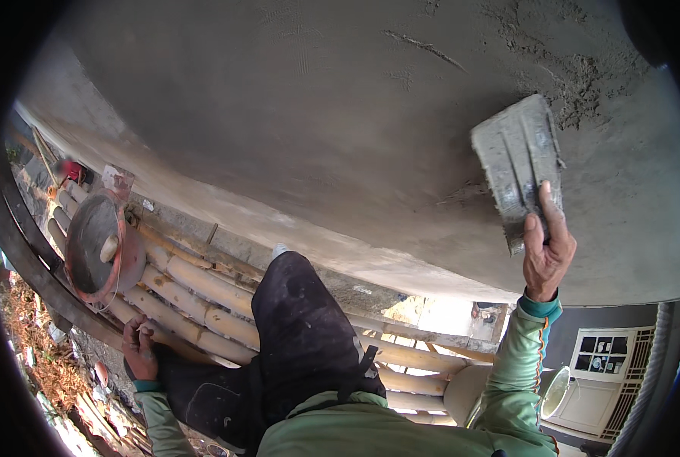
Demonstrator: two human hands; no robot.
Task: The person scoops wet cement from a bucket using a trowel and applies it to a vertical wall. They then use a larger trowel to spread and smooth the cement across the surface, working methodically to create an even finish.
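My right hand point(549, 255) grips a mortar-coated plastering float point(519, 156), its flat blade lying against or very close to the wall. Wet grey plaster covers the wall point(302, 129), mostly smooth, with a rough patch point(580, 84) just beyond the float and a short raised ridge point(427, 49) to its left. Low on the left, my left hand point(139, 349) rests beside my dark-trousered knee, its fingers curled closed. Whatever those fingers may hold is too small to make out.
Bamboo poles point(203, 312) form a platform under me, with gaps between them. A reddish bucket point(130, 255) stands on it at left, a pale bucket point(557, 392) at right. Debris lies on the ground below left. A person in red point(73, 171) is far left.
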